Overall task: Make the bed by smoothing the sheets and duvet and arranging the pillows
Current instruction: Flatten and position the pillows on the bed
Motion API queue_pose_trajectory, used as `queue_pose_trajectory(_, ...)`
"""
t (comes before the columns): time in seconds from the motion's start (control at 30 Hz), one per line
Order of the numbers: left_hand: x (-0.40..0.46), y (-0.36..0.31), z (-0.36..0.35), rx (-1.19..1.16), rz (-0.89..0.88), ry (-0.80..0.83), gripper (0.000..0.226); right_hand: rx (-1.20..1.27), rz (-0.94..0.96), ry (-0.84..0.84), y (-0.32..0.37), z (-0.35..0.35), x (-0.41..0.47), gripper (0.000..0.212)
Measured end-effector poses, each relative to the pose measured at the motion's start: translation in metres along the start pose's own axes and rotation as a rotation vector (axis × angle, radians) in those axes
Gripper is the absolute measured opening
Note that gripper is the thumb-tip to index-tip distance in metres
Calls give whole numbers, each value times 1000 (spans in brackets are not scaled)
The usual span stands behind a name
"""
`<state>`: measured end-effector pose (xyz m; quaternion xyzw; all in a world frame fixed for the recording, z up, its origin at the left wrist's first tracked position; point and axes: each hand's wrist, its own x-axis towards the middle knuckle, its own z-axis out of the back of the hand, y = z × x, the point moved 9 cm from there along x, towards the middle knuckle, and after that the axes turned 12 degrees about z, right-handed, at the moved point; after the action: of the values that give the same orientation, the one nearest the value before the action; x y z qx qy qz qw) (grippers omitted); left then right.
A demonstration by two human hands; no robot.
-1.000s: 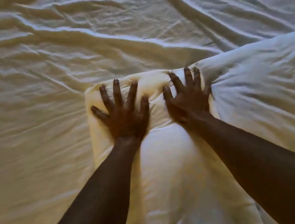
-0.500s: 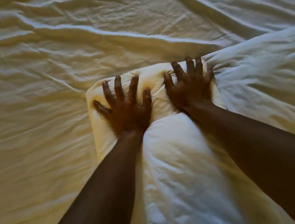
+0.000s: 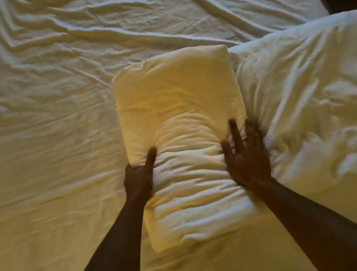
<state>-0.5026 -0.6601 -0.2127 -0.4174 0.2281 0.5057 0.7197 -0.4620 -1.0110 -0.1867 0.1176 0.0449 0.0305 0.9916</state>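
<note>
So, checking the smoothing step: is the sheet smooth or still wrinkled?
Wrinkled. The sheet shows long raised creases across its far part and finer ripples left of the pillow.

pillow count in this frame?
2. One pillow lies mid-bed, gripped at its sides by the left hand and right hand. The second pillow lies against its right side. No others visible.

Left hand (image 3: 140,179) fingers hidden under pillow (image 3: 179,102) — second pillow (image 3: 313,98) cut off right
</note>
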Motion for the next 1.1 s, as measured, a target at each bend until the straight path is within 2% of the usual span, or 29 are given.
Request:
queue_pose_trajectory(0.03, 0, 8, 4, -27, 28, 39, 96, 32, -37, 16, -3, -3, -16, 65)
queue_pose_trajectory(0.13, -8, 1, 20, -115, -50, 64, 77, 77, -77, 54, 3, -5, -38, 67)
queue_pose_trajectory(0.3, -21, -11, 66, -234, -170, 60, 72, 255, -109, 115, 43, -1, -35, 64)
queue_pose_trajectory(0.43, -17, 28, 163, -223, -155, -43, 68, 388, -32, 184, 135, -22, -62, 65)
queue_pose_trajectory(0.6, -32, 89, 308, -122, -114, -301, 77, 591, 73, 426, 276, -60, -107, 71)
queue_pose_trajectory(0.67, -50, 94, 336, -85, -102, -363, 70, 673, 89, 529, 310, -67, -118, 71)
queue_pose_trajectory(0.77, -74, 86, 337, -74, -102, -387, 61, 687, 16, 531, 315, -58, -121, 70)
queue_pose_trajectory(0.87, -95, 62, 305, -46, -95, -382, 64, 690, -14, 581, 297, -40, -117, 57)
queue_pose_trajectory(0.97, -123, 22, 268, -6, -122, -316, 67, 708, -95, 631, 266, -19, -108, 46)
queue_pose_trajectory(1.1, -165, -37, 213, 23, -265, -205, 59, 710, -149, 654, 224, 6, -96, 34)
